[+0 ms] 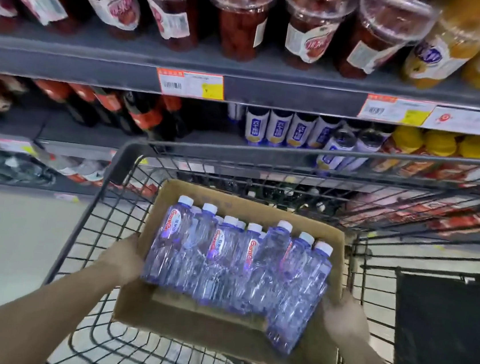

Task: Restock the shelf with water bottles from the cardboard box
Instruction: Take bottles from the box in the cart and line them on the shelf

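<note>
left hand (pixel 122 261) and right hand (pixel 346 316) grasp opposite walls of the box (pixel 187 319) inside the cart (pixel 121 162). bottles (pixel 235 262), white-capped and labelled "ganten", lie packed in it. shelf (pixel 66 67) with blurred price tags (pixel 190 84) runs just beyond the cart rim.

Both bare forearms reaching forward toward twelve o'clock, left hand (pixel 124 258) at ten o'clock, right hand (pixel 344 316) at two o'clock, each gripping a side wall, fingers hidden.
</note>
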A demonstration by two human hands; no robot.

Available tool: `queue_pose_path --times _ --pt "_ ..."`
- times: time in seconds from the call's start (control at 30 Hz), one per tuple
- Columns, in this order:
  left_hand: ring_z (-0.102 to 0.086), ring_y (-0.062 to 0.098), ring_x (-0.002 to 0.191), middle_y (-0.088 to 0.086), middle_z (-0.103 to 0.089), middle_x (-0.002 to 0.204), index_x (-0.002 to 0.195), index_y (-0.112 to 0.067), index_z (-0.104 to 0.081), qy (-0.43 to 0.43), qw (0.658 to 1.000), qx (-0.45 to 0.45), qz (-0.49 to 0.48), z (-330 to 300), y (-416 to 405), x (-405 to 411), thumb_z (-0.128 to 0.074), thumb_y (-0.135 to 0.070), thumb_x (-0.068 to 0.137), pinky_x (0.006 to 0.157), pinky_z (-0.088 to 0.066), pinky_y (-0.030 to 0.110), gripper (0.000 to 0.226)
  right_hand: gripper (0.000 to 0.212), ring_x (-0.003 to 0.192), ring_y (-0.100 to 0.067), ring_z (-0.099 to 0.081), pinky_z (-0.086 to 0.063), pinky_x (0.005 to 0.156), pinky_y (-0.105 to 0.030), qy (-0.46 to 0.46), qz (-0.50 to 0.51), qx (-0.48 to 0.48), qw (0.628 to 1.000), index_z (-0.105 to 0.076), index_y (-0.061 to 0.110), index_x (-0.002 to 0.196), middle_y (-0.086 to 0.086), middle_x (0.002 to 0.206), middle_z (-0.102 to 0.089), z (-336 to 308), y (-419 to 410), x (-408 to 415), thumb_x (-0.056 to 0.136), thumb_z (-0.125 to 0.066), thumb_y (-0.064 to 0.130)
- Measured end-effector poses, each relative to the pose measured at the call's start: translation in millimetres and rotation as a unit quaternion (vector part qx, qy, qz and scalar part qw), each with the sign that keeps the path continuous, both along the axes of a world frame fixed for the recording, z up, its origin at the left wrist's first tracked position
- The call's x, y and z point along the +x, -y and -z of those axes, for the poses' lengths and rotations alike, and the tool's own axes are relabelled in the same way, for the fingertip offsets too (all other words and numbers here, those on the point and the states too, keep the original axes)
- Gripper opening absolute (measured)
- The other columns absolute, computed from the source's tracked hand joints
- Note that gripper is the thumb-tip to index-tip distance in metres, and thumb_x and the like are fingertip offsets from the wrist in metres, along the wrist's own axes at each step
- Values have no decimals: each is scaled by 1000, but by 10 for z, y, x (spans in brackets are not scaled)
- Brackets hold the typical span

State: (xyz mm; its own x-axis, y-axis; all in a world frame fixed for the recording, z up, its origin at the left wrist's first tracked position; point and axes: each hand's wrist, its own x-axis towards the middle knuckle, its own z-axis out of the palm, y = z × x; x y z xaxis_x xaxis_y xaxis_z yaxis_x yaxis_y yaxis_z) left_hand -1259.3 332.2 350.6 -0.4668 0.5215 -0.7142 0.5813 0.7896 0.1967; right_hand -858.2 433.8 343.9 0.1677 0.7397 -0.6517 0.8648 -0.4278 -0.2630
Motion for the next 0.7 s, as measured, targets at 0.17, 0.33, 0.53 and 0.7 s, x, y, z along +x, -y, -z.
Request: queue_pose_path --times 0.17,0.33,0.53,0.7 --pt "-67 29 97 15 -71 111 112 -14 -59 12 999 19 -29 -98 20 33 -63 -50 81 83 -53 35 48 34 103 -34 -64 -48 79 -33 -13 11 -23 1000 -57 3 119 -19 114 -66 -42 44 -49 95 -57 28" --pt "-66 34 102 18 -69 116 124 -11 -53 10 997 49 -64 -269 47 175 -71 -36 84 87 -52 38 50 40 99 -31 -66 -53 88 -34 -48 36 -64 996 -51 7 127 -15 115 -68 -108 31 -44 93 -59 26" --pt "-59 37 109 15 -66 117 130 -12 -54 -62 978 189 -57 -506 -16 522 -69 -23 81 92 -50 42 52 39 101 -30 -63 -50 93 -37 -107 103 131 980 -55 15 126 -6 111 -65 -470 245 -241 88 -61 18" --pt "-51 34 122 15 -55 133 141 -11 -48 -10 976 219 -2 -593 -211 1078 -72 -27 86 106 -40 39 62 61 102 -18 -64 -54 92 -40 -152 109 86 979 -45 22 139 -1 125 -60 -395 371 -415 84 -66 39"
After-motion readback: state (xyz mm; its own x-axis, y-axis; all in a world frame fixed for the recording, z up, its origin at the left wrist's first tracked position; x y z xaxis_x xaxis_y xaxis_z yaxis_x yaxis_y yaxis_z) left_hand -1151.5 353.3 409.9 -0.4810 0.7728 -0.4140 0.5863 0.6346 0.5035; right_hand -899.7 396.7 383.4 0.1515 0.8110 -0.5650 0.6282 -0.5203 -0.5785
